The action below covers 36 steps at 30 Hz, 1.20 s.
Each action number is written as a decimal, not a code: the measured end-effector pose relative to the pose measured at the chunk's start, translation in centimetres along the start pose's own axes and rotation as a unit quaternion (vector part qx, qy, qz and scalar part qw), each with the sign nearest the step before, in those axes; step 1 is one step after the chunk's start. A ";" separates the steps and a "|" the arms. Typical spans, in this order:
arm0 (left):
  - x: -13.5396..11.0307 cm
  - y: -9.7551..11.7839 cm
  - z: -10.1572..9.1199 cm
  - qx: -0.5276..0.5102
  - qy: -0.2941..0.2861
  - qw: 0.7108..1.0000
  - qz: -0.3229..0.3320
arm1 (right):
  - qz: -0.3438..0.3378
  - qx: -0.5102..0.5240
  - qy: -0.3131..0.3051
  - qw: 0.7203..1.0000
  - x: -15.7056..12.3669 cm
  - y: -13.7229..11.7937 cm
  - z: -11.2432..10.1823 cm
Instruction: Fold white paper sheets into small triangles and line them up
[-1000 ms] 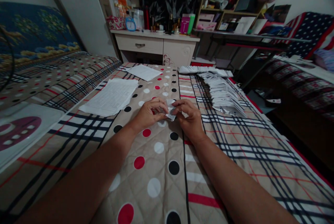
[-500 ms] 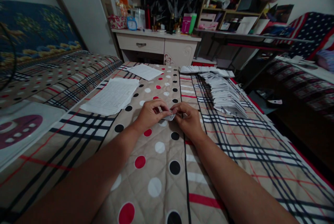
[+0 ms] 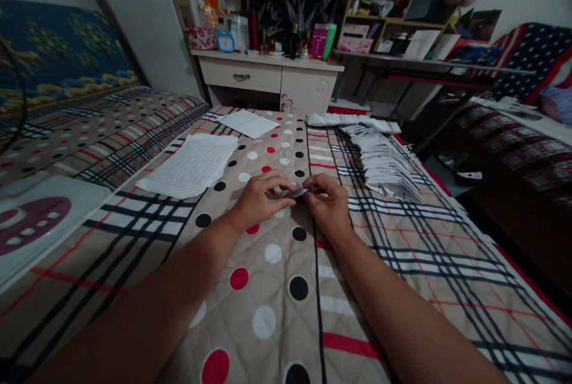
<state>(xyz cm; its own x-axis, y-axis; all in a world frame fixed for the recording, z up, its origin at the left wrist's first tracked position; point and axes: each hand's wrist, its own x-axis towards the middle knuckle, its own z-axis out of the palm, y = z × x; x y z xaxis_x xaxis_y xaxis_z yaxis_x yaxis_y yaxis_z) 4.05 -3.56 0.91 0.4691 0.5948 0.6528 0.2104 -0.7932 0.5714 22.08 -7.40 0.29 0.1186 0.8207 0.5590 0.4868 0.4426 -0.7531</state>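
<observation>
A small folded piece of paper [image 3: 299, 191] is pinched between my two hands, low over the dotted middle strip of the bedspread [image 3: 263, 265]. My left hand [image 3: 263, 194] grips its left end between thumb and fingers. On the other side, my right hand [image 3: 328, 200] pinches the right end with its fingertips. The paper stands up in a small peak between the fingers; parts of it are hidden by them. To the right lies a long row of folded paper pieces [image 3: 385, 160], packed closely together. On the left is a stack of printed sheets [image 3: 192, 164].
Behind the stack lies another white sheet [image 3: 249, 123]. A second row of folded paper [image 3: 353, 121] runs along the bed's far edge. A white bag with a purple print [image 3: 40, 217] lies at the left. Beyond the bed stands a white dresser [image 3: 263, 77].
My right hand has shifted slightly right, and the fingertips are a little farther apart. The paper between them now shows a raised point instead of lying flatter.
</observation>
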 end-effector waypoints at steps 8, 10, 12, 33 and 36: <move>-0.1 -0.2 0.1 0.075 0.065 0.995 0.029 | -0.057 0.041 -0.025 0.997 0.1 -0.5 -0.2; -0.1 -0.2 0.1 0.083 0.068 0.994 0.034 | -0.062 0.049 -0.026 0.997 0.1 -0.4 -0.2; -0.1 -0.2 0.1 0.078 0.061 0.994 0.052 | -0.065 0.048 -0.027 0.996 0.1 -0.4 -0.1; 0.3 0.4 -0.8 0.111 0.112 0.977 0.145 | -0.081 0.074 -0.042 0.993 0.1 -1.3 -0.5; 0.2 0.4 -0.8 0.120 0.107 0.978 0.136 | -0.080 0.071 -0.047 0.993 0.2 -1.1 -0.4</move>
<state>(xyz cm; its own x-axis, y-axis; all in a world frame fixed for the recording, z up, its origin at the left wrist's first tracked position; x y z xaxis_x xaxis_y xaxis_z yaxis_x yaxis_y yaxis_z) 3.53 -3.61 1.69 0.3510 0.3514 0.8679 0.3102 -0.9182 0.2464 21.91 -7.88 1.32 -0.0341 0.7628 0.6457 0.3647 0.6110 -0.7026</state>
